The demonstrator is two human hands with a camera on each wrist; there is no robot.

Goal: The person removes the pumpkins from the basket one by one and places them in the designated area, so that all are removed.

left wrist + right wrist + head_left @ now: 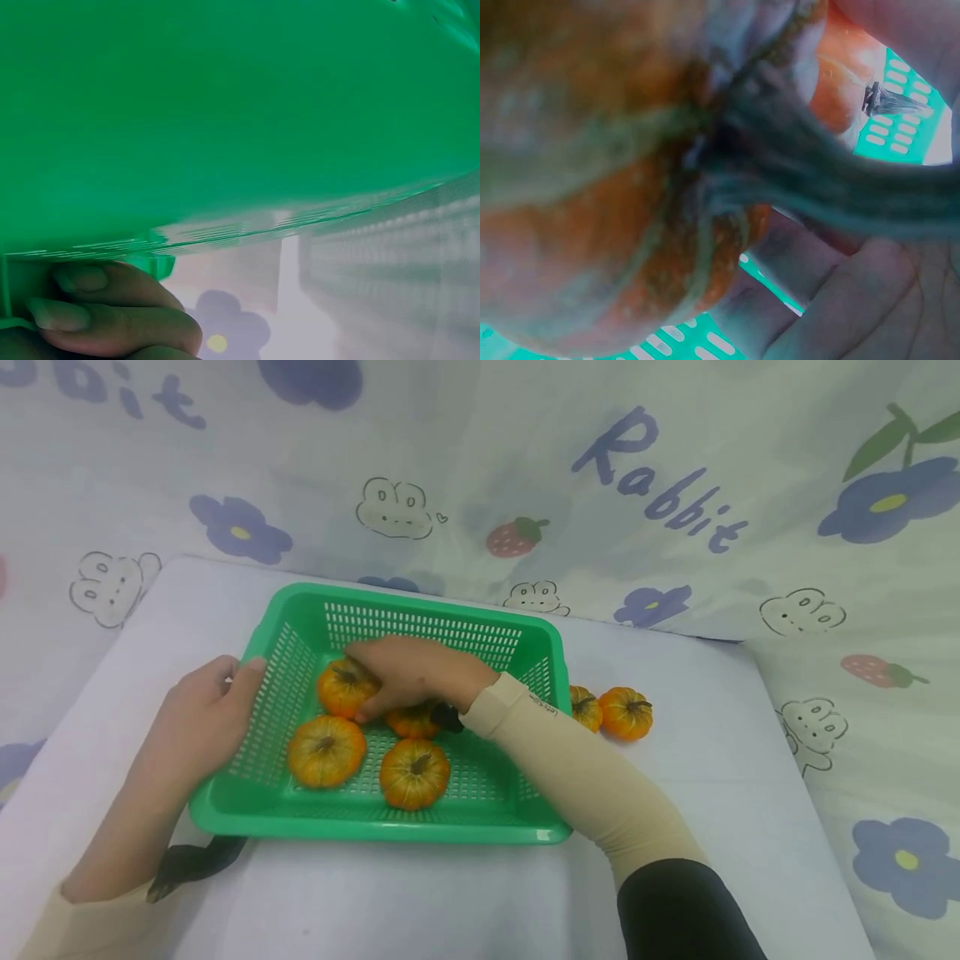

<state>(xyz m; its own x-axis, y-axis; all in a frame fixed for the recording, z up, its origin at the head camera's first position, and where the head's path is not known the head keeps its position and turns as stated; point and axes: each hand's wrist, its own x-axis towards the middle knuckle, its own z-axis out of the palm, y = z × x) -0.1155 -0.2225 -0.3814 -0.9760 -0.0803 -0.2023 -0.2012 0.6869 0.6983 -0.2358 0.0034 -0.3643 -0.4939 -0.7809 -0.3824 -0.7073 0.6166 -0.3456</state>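
A green plastic basket [375,832] with slotted walls stands on the white table. My left hand [202,718] grips its left rim, thumb on top; in the left wrist view its curled fingers [120,322] show under the green edge. Inside the basket, my right hand [412,672] holds a small orange pumpkin [341,689] at the back left, thumb and fingers around its sides. Another pumpkin [414,722] lies partly hidden under the right wrist, and its stem [817,176] fills much of the right wrist view. Two pumpkins, one left [327,752] and one right [415,774], sit nearer the front.
Outside the basket, to its right, two more pumpkins sit side by side on the table, one [627,714] in full view and one [583,708] partly behind the basket's rim. A patterned cloth [465,460] with rabbits and flowers hangs behind the table [720,727].
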